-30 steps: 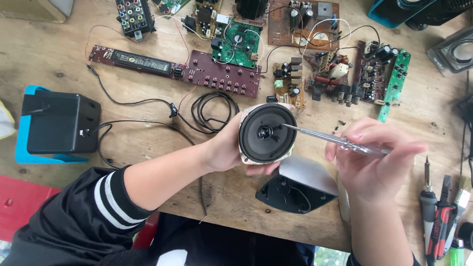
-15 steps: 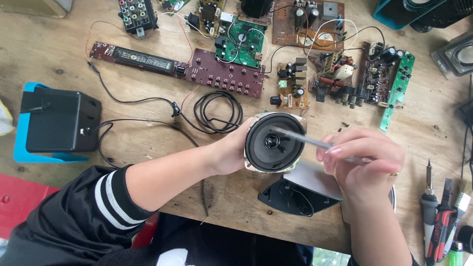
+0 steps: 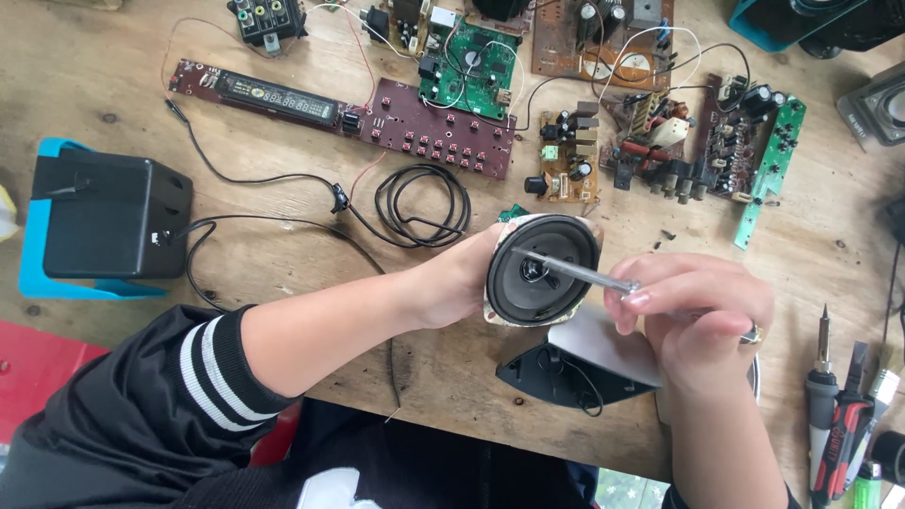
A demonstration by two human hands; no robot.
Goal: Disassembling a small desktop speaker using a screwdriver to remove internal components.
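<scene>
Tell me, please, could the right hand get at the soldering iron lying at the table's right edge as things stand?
Probably not at once: the right hand grips a screwdriver against the speaker. The soldering iron lies beside it, nothing between.

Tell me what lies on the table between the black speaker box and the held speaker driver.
Head view: a coiled black cable lies on bare wood between box and driver.

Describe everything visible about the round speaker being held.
The speaker is a round driver with a black cone, a dark centre cap and a pale metal frame with squared corners. The left hand holds it by its left edge, lifted above the wooden table, cone facing up. A thin metal tool in the right hand lies across the cone, tip near the centre.
</scene>
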